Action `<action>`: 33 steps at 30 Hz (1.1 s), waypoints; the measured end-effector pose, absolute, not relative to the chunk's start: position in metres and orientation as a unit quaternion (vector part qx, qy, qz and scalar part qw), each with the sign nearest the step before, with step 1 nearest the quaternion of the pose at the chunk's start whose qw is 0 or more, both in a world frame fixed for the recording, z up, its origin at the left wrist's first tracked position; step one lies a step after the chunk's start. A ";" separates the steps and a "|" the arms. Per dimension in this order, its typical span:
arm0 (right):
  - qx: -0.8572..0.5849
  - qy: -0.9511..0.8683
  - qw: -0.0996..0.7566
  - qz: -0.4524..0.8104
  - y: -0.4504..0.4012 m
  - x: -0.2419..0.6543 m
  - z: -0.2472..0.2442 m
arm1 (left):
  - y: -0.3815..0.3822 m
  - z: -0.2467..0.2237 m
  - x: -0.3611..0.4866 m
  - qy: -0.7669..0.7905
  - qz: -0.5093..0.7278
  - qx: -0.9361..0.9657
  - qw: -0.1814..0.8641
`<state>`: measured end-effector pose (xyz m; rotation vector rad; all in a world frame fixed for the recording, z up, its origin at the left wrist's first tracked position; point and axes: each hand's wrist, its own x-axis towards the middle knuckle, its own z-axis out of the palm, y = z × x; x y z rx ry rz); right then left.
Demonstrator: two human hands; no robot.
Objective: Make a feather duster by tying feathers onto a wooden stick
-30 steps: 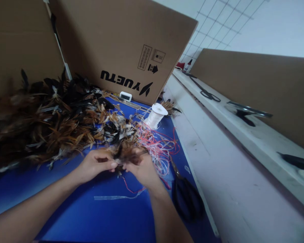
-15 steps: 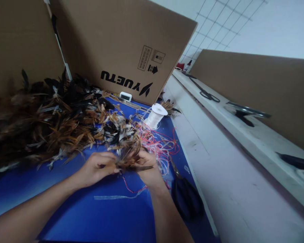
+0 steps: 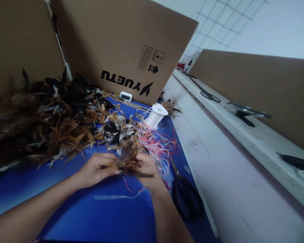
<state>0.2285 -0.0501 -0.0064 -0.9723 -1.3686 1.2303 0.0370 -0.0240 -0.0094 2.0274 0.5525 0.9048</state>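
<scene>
Between my hands is a small bunch of brown feathers [image 3: 129,161]. My left hand [image 3: 100,169] pinches its left end, thumb and fingers pressed together. Curled round the right side of the bunch is my right hand [image 3: 149,168], its fingertips partly hidden by feathers; a dark quill sticks out past its palm. A thin red string [image 3: 128,187] hangs below the bunch onto the blue tabletop [image 3: 103,219], where it meets a flat clear strip [image 3: 114,197]. To the left and beyond lies a big heap of brown, black and white feathers [image 3: 63,125].
Black-handled scissors [image 3: 186,195] lie right of my right arm. Beyond are tangled red and white strings [image 3: 158,145], a white spool [image 3: 156,116] and a small digital display [image 3: 126,96]. A cardboard box [image 3: 126,44] stands behind. More scissors [image 3: 209,96] rest on the white ledge [image 3: 218,118].
The right hand has shifted very slightly against the bunch, and the feathers in it have turned a little. My left hand stays in place.
</scene>
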 end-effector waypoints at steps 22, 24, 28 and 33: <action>-0.421 -0.680 0.470 0.374 -0.055 0.231 0.002 | -0.025 -0.009 0.037 0.240 0.334 0.810 0.417; -0.422 -0.682 0.464 0.375 -0.056 0.231 0.004 | -0.026 -0.008 0.037 0.242 0.330 0.812 0.417; -0.420 -0.700 0.453 0.358 -0.055 0.232 0.004 | -0.026 -0.007 0.037 0.249 0.321 0.814 0.415; -0.401 -0.728 0.431 0.352 -0.051 0.234 0.001 | -0.026 -0.006 0.037 0.256 0.310 0.815 0.416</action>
